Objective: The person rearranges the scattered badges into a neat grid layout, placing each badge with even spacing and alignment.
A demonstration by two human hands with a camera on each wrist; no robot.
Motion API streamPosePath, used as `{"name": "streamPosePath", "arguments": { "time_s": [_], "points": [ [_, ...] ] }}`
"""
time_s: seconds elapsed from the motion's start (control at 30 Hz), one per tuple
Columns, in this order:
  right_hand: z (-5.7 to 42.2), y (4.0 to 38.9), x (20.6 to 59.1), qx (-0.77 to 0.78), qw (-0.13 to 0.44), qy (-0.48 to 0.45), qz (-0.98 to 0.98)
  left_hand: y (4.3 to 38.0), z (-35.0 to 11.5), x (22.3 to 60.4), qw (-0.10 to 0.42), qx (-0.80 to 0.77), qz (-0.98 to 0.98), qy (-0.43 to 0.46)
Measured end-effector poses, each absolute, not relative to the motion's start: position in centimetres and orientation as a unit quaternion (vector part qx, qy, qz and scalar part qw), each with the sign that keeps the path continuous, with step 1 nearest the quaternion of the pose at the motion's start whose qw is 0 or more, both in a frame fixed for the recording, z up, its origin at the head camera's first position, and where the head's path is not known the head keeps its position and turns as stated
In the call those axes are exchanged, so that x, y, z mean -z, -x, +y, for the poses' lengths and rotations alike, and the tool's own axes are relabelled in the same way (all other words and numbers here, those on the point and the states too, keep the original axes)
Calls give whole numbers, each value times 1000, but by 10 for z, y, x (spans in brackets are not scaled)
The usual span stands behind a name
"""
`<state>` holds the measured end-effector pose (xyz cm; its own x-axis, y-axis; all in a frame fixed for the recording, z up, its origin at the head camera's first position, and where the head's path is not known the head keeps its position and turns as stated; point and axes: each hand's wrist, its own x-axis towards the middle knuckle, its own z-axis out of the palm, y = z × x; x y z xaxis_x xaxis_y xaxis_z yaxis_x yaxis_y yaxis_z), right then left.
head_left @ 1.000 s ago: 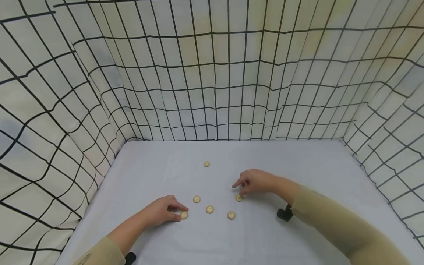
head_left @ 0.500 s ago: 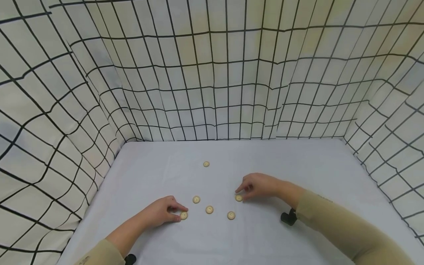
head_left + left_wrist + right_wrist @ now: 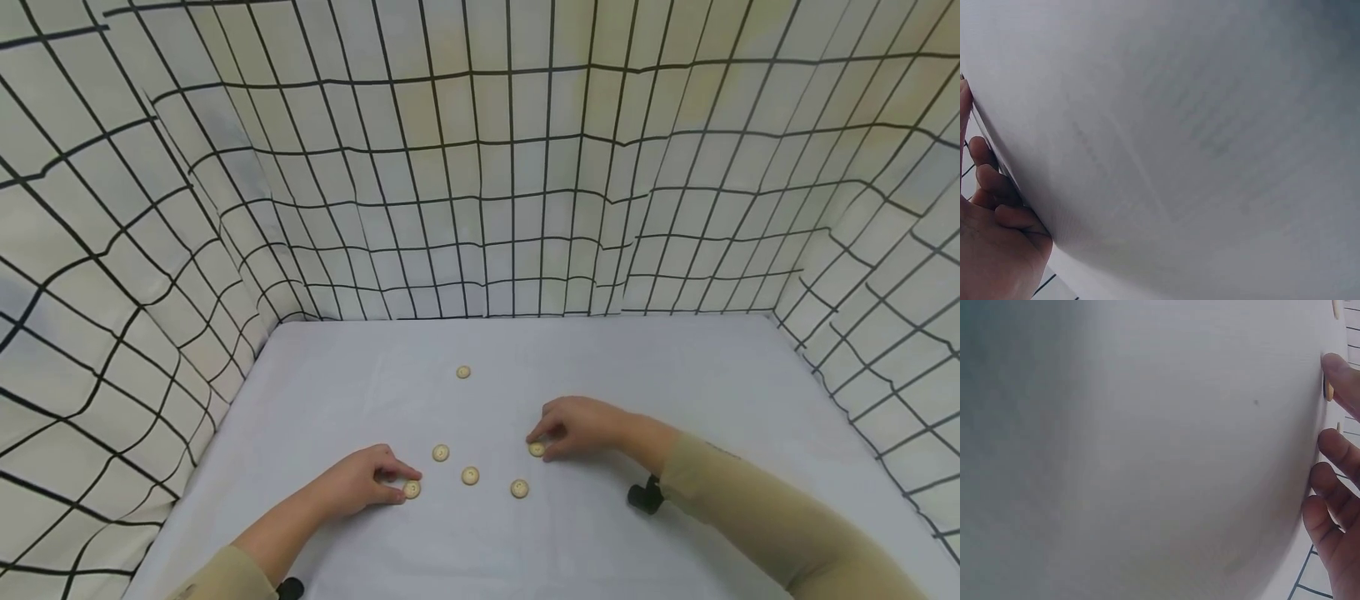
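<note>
In the head view, my left hand (image 3: pixel 365 481) pinches a round beige button (image 3: pixel 412 489) between thumb and forefinger at the left end of the scattered group. On the other side, my right hand (image 3: pixel 579 427) has thumb and forefinger at opposite edges of another such button (image 3: pixel 536 449), which lies on the white cloth. The right wrist view shows this button (image 3: pixel 1329 389) edge-on by a fingertip. Only part of the left hand (image 3: pixel 1007 250) shows in the left wrist view, its fingers against the cloth; the button there is hidden.
Between the hands lie a button (image 3: pixel 441 452), a second button (image 3: pixel 470 476) and a third button (image 3: pixel 519 488). Farther back sits a lone button (image 3: pixel 463 372). White walls with a black grid (image 3: pixel 480 200) surround the white-covered table (image 3: pixel 637 358).
My right forefinger has drawn in from a pointing pose and come down to the button beside the thumb. The left hand keeps its pinch. The buttons stay in place on the cloth.
</note>
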<state>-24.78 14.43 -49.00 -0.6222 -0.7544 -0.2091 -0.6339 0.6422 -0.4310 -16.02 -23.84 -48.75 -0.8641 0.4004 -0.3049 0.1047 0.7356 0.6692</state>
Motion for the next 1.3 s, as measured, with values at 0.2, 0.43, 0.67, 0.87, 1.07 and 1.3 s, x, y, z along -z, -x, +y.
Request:
{"name": "streamPosePath", "arguments": {
  "time_s": [0.2,0.43,0.67,0.87,1.07,1.3],
  "points": [
    [141,247,492,156,182,396,887,158,-240,486,219,-334,905,-148],
    [145,247,493,155,184,397,886,158,-236,486,219,-342,900,-160],
    [146,244,492,162,180,402,883,155,-236,486,213,-338,904,-151],
    [143,244,493,162,173,407,882,155,-239,485,213,-339,905,-142],
    [144,243,491,161,169,396,888,158,-238,486,213,-338,905,-148],
    [143,243,487,167,169,395,888,156,-239,487,212,-334,907,-144]
  ]
}}
